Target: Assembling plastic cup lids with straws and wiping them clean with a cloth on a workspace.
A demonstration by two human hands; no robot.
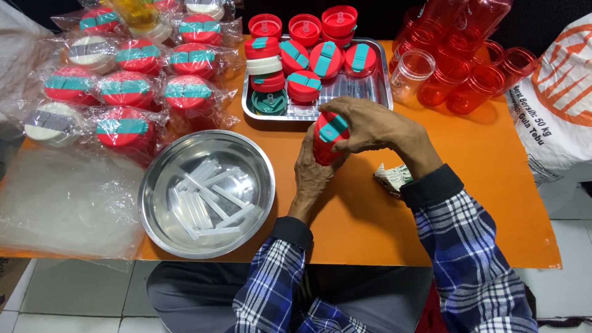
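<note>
A red plastic bottle (pixel 323 150) stands on the orange table (pixel 481 185), wrapped by my left hand (pixel 310 176) around its body. My right hand (pixel 370 125) grips the red lid with a teal flap (pixel 333 127) on top of the bottle. Just beyond my hands, a rectangular metal tray (pixel 377 92) holds several red lids with teal flaps (pixel 327 58) and a white one (pixel 264 65).
A round metal bowl (pixel 154 197) with several clear straws (pixel 206 200) sits at my left. Bagged finished bottles (pixel 126 89) fill the far left. Empty red bottles (pixel 475 86) and a clear one (pixel 410 74) stand far right, beside a white sack (pixel 558 98). Folded paper (pixel 390 177) lies under my right wrist.
</note>
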